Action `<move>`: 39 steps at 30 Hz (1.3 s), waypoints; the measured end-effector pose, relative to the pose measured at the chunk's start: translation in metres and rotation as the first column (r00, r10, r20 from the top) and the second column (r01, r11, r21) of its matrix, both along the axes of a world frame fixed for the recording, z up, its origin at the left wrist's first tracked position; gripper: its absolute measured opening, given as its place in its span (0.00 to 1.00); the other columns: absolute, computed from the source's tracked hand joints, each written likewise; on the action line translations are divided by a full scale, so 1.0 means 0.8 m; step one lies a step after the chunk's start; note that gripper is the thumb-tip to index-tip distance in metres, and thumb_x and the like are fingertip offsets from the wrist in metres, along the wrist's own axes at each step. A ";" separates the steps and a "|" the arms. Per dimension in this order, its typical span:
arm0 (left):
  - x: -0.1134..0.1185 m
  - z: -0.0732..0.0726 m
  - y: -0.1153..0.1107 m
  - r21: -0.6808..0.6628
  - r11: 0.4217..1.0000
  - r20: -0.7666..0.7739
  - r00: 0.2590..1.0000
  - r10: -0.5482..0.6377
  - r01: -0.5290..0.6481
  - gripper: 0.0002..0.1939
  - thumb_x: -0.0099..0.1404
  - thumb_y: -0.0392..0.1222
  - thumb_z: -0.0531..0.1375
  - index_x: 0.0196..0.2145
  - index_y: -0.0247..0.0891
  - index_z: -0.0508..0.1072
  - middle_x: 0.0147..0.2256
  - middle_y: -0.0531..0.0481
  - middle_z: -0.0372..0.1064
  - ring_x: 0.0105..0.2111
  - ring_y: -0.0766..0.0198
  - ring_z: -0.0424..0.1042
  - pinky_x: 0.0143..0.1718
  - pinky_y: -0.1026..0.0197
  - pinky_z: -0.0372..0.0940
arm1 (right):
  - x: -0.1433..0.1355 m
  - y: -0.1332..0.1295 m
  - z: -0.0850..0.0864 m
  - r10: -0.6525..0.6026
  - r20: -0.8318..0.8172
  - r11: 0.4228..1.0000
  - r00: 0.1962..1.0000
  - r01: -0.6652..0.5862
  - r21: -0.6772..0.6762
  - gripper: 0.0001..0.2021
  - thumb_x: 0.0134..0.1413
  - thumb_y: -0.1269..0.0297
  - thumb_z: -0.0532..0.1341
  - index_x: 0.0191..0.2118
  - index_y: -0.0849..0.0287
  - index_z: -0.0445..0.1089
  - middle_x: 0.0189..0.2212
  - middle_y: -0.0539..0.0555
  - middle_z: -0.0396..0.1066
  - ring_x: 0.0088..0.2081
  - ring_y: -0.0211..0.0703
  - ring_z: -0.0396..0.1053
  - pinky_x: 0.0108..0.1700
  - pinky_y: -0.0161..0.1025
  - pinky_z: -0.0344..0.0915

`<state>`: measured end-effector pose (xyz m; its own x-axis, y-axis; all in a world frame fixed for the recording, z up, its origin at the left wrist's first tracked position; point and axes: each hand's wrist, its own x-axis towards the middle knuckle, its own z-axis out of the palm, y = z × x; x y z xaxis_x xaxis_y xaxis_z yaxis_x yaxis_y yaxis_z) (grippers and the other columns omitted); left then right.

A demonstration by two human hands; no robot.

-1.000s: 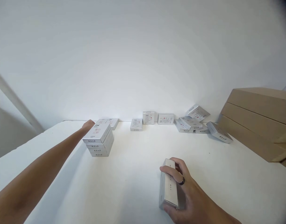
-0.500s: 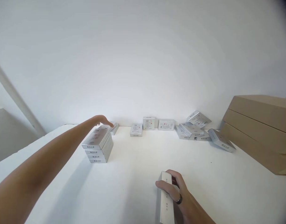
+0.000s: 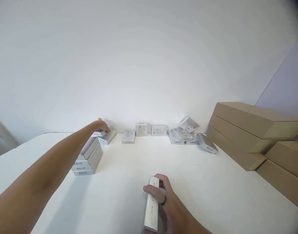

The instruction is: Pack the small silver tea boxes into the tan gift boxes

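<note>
My left hand point(image 3: 104, 125) reaches to the back left and is closed on a small silver box point(image 3: 99, 133), just behind and above a stack of silver boxes point(image 3: 83, 168). Another silver box point(image 3: 107, 137) lies flat beside it, partly hidden by the fingers. At the front centre, my right hand point(image 3: 165, 195) grips a white-silver box point(image 3: 151, 211) standing on its narrow side, thumb on the near face and fingers round the far one. A dark ring is on one finger. My left forearm hides part of the stack.
Along the wall lie a flat box point(image 3: 128, 136), two upright boxes point(image 3: 141, 129) and a heap of silver boxes point(image 3: 181, 135). A tilted box point(image 3: 206, 143) sits right of the heap. Large brown cartons point(image 3: 239, 136) fill the right side of the white table point(image 3: 124, 182).
The view has turned right, showing more cartons. My left hand now lifts a box off the surface at the back left, uncovering the flat one. My right hand still holds its box.
</note>
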<state>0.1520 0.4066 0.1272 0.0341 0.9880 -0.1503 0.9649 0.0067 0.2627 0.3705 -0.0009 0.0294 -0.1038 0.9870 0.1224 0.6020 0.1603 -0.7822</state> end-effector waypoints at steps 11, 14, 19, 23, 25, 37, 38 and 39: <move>0.052 -0.021 -0.039 -0.175 0.984 -0.260 0.963 -0.068 0.022 0.21 0.70 0.47 0.62 0.57 0.37 0.68 0.55 0.42 0.68 0.49 0.53 0.73 0.48 0.47 0.73 | 0.000 -0.002 0.002 -0.001 0.061 0.997 0.998 0.006 -0.077 0.40 0.37 0.60 0.72 0.60 0.46 0.62 0.61 0.59 0.38 0.56 0.58 0.60 0.53 0.48 0.67; 0.062 -0.024 -0.049 -0.196 0.980 -0.283 0.954 -0.100 0.045 0.22 0.69 0.46 0.63 0.57 0.37 0.68 0.55 0.42 0.68 0.49 0.53 0.73 0.48 0.47 0.73 | -0.002 -0.004 0.003 -0.008 0.039 0.999 0.999 0.010 -0.048 0.39 0.37 0.62 0.72 0.59 0.45 0.62 0.60 0.58 0.41 0.57 0.58 0.60 0.53 0.47 0.67; 0.082 -0.006 -0.079 -0.194 0.975 -0.303 0.938 -0.165 0.109 0.22 0.69 0.47 0.63 0.58 0.37 0.67 0.55 0.41 0.68 0.49 0.53 0.73 0.48 0.47 0.73 | 0.000 -0.010 0.009 -0.037 -0.003 0.996 0.999 0.036 -0.076 0.36 0.41 0.60 0.72 0.57 0.45 0.58 0.64 0.57 0.39 0.54 0.54 0.64 0.53 0.47 0.68; 0.097 0.035 -0.126 -0.097 0.967 -0.315 0.914 -0.255 0.236 0.23 0.70 0.47 0.62 0.58 0.38 0.66 0.54 0.42 0.69 0.48 0.54 0.73 0.48 0.46 0.72 | 0.002 -0.011 0.009 -0.027 -0.001 0.994 1.000 0.027 -0.105 0.37 0.44 0.60 0.70 0.56 0.47 0.49 0.68 0.59 0.37 0.62 0.57 0.57 0.58 0.52 0.64; 0.095 0.057 -0.166 -0.036 0.942 -0.310 0.892 -0.329 0.334 0.27 0.69 0.48 0.63 0.61 0.38 0.63 0.53 0.41 0.69 0.48 0.53 0.73 0.48 0.46 0.72 | 0.002 -0.009 0.010 0.006 0.047 0.980 0.999 0.003 -0.198 0.40 0.45 0.56 0.71 0.58 0.48 0.46 0.69 0.61 0.37 0.68 0.62 0.48 0.64 0.57 0.58; 0.038 0.024 -0.436 0.053 0.476 -0.195 0.477 -0.857 0.878 0.33 0.54 0.35 0.68 0.54 0.33 0.59 0.45 0.41 0.69 0.42 0.51 0.70 0.44 0.49 0.69 | -0.012 -0.002 0.019 0.050 0.101 0.990 0.994 -0.036 -0.137 0.34 0.46 0.58 0.71 0.59 0.48 0.61 0.58 0.56 0.62 0.60 0.60 0.61 0.61 0.59 0.63; 0.036 0.019 -0.435 0.056 0.428 -0.220 0.429 -0.876 0.902 0.34 0.54 0.33 0.67 0.56 0.32 0.58 0.46 0.40 0.69 0.43 0.51 0.70 0.46 0.48 0.68 | -0.012 -0.001 0.019 0.054 0.096 0.989 0.994 -0.040 -0.142 0.32 0.46 0.58 0.70 0.58 0.48 0.62 0.57 0.56 0.62 0.59 0.59 0.63 0.59 0.58 0.65; 0.034 0.016 -0.430 0.063 0.388 -0.232 0.391 -0.891 0.920 0.36 0.54 0.31 0.67 0.57 0.31 0.57 0.47 0.39 0.69 0.44 0.51 0.69 0.48 0.47 0.67 | -0.011 0.000 0.018 0.059 0.096 0.988 0.994 -0.044 -0.147 0.34 0.46 0.57 0.71 0.59 0.48 0.62 0.58 0.56 0.62 0.58 0.59 0.63 0.58 0.57 0.66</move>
